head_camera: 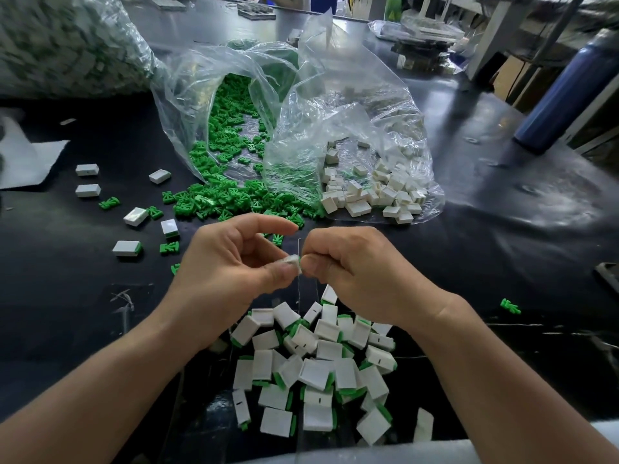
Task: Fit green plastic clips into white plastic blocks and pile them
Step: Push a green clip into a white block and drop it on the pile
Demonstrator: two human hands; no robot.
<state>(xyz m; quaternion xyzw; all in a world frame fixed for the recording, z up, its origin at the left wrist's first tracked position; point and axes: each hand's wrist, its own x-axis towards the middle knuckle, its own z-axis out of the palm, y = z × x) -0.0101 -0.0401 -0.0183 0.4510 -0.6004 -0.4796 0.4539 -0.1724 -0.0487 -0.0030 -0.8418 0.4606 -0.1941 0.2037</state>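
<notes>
Together, left hand (231,259) and right hand (351,269) pinch one white block (292,261).

Glossy black worktable (502,236) noted, pale glare reflected at right. Blue bottle (562,92) is stood far right, white cloth (26,155) laid far left

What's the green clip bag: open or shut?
Open. The green clip bag lies on its side, mouth gaping toward the person, and green clips spill out onto the black table.

A worker's left hand (231,262) and right hand (351,266) — bare to the forearms — above a strip of pale grey garment (368,455).
</notes>
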